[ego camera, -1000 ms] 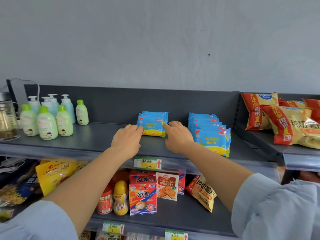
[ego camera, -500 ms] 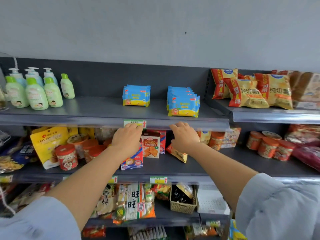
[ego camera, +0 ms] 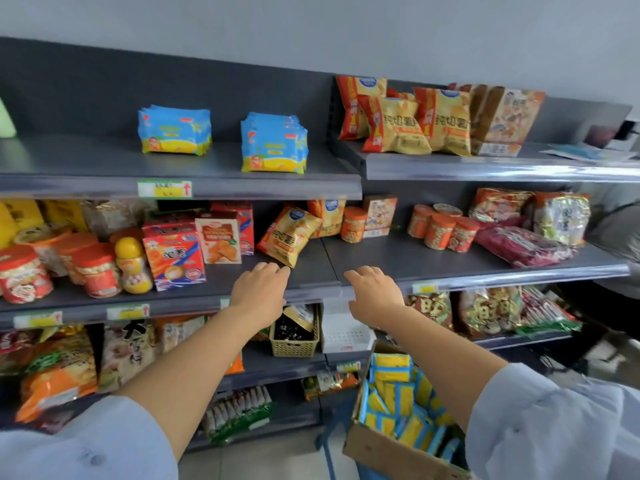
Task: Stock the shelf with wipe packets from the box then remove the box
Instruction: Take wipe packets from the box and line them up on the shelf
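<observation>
The left hand [ego camera: 259, 292] and right hand [ego camera: 374, 294] are held empty, fingers relaxed, with the box [ego camera: 377, 446] of wipe packets [ego camera: 394, 374] seen at five o'clock.

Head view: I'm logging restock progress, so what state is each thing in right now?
left hand, empty, fingers loosely curled
right hand, empty, fingers loosely curled
box, open at the top, partly filled with packets
left stack of wipe packets, standing upright on the top shelf
right stack of wipe packets, standing upright on the same shelf, apart from the left stack
</observation>
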Demonstrator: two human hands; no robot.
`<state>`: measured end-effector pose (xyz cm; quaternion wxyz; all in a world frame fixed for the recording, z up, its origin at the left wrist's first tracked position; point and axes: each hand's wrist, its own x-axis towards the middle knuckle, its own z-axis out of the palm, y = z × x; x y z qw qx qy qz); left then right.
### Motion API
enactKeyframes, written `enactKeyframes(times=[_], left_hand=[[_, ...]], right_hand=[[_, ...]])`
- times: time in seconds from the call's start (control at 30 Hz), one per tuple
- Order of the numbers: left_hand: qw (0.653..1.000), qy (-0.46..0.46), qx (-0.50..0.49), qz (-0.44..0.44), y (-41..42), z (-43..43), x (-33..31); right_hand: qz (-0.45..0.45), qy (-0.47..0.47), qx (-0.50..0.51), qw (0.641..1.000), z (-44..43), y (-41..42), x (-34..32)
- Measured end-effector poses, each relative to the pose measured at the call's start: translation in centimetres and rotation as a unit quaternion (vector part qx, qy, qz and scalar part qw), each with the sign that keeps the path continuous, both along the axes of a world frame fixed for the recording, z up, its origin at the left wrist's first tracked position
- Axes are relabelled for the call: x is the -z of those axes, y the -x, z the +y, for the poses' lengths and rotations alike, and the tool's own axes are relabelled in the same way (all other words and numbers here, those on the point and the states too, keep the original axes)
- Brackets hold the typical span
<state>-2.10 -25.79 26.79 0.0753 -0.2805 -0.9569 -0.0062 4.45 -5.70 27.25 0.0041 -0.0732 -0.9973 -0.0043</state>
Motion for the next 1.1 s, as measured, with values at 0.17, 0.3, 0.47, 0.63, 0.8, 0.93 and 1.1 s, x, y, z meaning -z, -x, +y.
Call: enactKeyframes(times=[0.17,0.3,0.47,0.63,0.8,0.93,1.1], left_hand=[[0.999,-0.004,0.017,-0.05,-3.1,6.9,4.4],[0.996,-0.003,0.02,-0.085,-5.8,12.0,7.9],[0.99,0.011,0.043,-0.134,-8.2,16.5,12.5],[0.98,0.029,0.062,-0.189,-8.6,20.0,17.1],[0.969,0.05,0.079,-0.229,-7.4,22.8,21.8],[0.957,0.061,0.084,-0.269,-6.9,25.0,25.3],[0.938,0.115,0.108,-0.31,-7.2,27.1,30.6]], right_hand=[[-0.048,0.011,0.015,0.999,5.8,-4.1,3.9],[-0.082,0.025,0.02,0.996,10.0,-6.8,7.3],[-0.145,0.04,0.03,0.988,14.1,-8.7,11.8],[-0.199,0.056,0.043,0.977,17.3,-9.0,16.3],[-0.241,0.064,0.065,0.966,19.6,-8.5,21.0],[-0.263,0.084,0.086,0.957,21.4,-8.5,25.1],[-0.303,0.116,0.098,0.941,22.9,-8.5,30.0]])
